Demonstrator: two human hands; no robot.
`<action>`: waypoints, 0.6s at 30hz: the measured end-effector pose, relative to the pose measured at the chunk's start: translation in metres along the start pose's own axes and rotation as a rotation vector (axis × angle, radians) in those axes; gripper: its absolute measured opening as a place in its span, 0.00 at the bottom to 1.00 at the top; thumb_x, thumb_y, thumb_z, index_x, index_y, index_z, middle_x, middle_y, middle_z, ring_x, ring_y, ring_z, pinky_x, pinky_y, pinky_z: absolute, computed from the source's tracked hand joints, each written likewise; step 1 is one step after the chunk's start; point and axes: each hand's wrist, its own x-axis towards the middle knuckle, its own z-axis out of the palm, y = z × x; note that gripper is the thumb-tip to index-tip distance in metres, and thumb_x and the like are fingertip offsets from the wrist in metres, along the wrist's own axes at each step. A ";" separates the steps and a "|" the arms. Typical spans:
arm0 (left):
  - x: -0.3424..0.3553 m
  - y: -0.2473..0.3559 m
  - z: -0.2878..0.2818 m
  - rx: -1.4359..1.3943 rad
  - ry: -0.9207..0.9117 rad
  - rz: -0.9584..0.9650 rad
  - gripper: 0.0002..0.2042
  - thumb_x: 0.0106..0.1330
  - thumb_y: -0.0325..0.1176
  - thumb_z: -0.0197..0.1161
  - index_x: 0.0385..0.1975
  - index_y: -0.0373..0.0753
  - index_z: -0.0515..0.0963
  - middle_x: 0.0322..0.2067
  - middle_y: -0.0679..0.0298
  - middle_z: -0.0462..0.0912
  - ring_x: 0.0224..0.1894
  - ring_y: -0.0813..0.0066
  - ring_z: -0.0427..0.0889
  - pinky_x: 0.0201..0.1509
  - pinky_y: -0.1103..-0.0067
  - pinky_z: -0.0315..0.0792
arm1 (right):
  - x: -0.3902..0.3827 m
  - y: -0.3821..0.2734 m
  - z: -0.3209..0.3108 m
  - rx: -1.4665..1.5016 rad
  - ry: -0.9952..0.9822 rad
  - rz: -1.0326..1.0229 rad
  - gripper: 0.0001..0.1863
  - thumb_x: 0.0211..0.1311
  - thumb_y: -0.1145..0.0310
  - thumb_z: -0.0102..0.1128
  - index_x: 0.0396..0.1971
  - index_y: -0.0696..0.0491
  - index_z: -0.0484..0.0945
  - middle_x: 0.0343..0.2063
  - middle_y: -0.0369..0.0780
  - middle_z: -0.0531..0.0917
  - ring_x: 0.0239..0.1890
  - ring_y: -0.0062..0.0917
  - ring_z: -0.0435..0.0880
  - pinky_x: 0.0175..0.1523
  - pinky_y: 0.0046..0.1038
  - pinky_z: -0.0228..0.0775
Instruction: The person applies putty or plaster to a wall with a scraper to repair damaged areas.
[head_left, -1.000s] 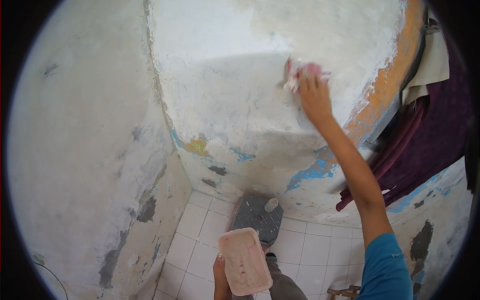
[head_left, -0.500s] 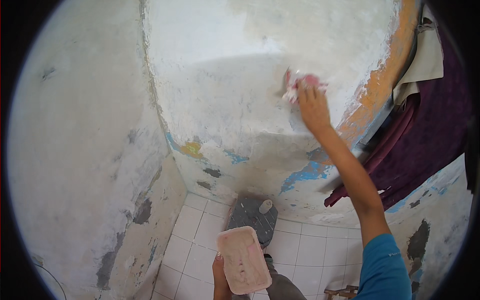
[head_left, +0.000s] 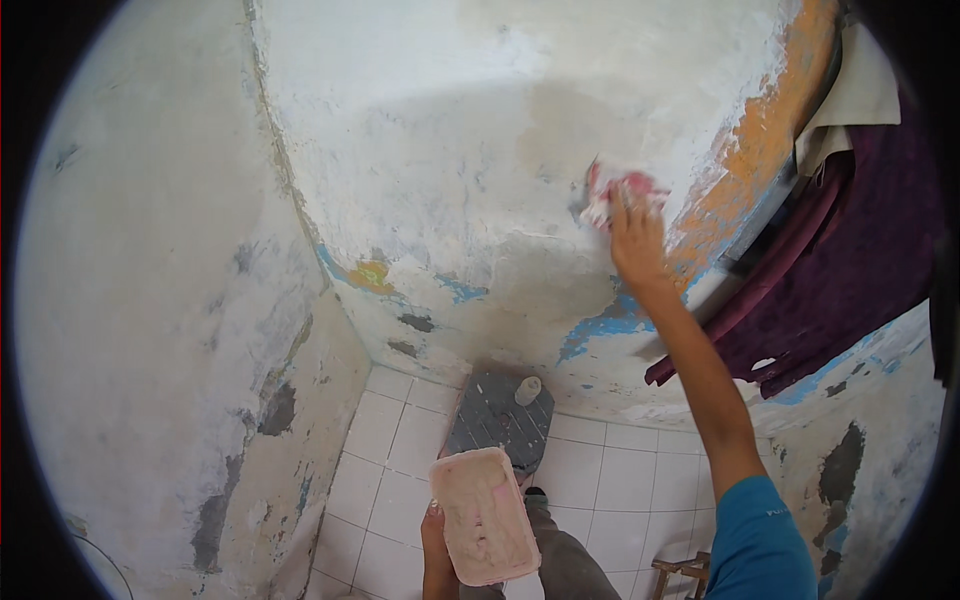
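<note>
My right hand [head_left: 637, 242] is closed on a putty spreader [head_left: 622, 192], reddish and smeared with white paste, pressed to or very near the wall [head_left: 430, 180]. Motion blurs its edge a little. Below, my left hand [head_left: 436, 535] grips the left side of a pale pink rectangular tub [head_left: 447, 480], its fingers partly hidden. Smooth, light putty [head_left: 485, 515] fills much of the tub. A damp-looking grey patch of wall lies around and above the spreader, and bare blue paint [head_left: 600, 335] shows under my right forearm.
A dark grey stool [head_left: 490, 425] stands on the white tiled floor [head_left: 585, 460], with a small pale bottle-like object [head_left: 528, 390] on it. Dark purple cloth [head_left: 840, 270] hangs at the right, beside an orange strip [head_left: 745, 170]. A wooden item [head_left: 683, 570] sits at lower right.
My right hand and the spreader have moved down the wall and somewhat to the right. My left hand still holds the tub in about the same place. The view has shifted slightly.
</note>
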 end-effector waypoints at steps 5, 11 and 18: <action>0.009 -0.021 -0.010 0.018 -0.080 -0.013 0.30 0.76 0.53 0.45 0.69 0.37 0.63 0.58 0.53 0.77 0.54 0.59 0.82 0.54 0.65 0.81 | -0.105 -0.040 0.030 0.233 -0.156 -0.137 0.32 0.65 0.68 0.54 0.70 0.55 0.65 0.63 0.50 0.73 0.63 0.43 0.73 0.69 0.46 0.63; 0.005 -0.021 0.013 0.053 -0.036 -0.026 0.32 0.75 0.56 0.45 0.69 0.38 0.63 0.59 0.53 0.76 0.56 0.57 0.81 0.57 0.64 0.79 | -0.002 -0.001 -0.060 0.234 -0.048 0.016 0.30 0.63 0.72 0.54 0.67 0.59 0.68 0.54 0.48 0.79 0.54 0.43 0.78 0.63 0.45 0.68; 0.011 -0.032 0.031 0.050 -0.004 0.010 0.32 0.73 0.55 0.47 0.68 0.36 0.64 0.58 0.52 0.76 0.55 0.57 0.81 0.57 0.64 0.79 | -0.063 -0.036 0.012 0.150 0.006 -0.097 0.28 0.61 0.72 0.55 0.63 0.61 0.73 0.53 0.47 0.79 0.51 0.41 0.80 0.59 0.43 0.71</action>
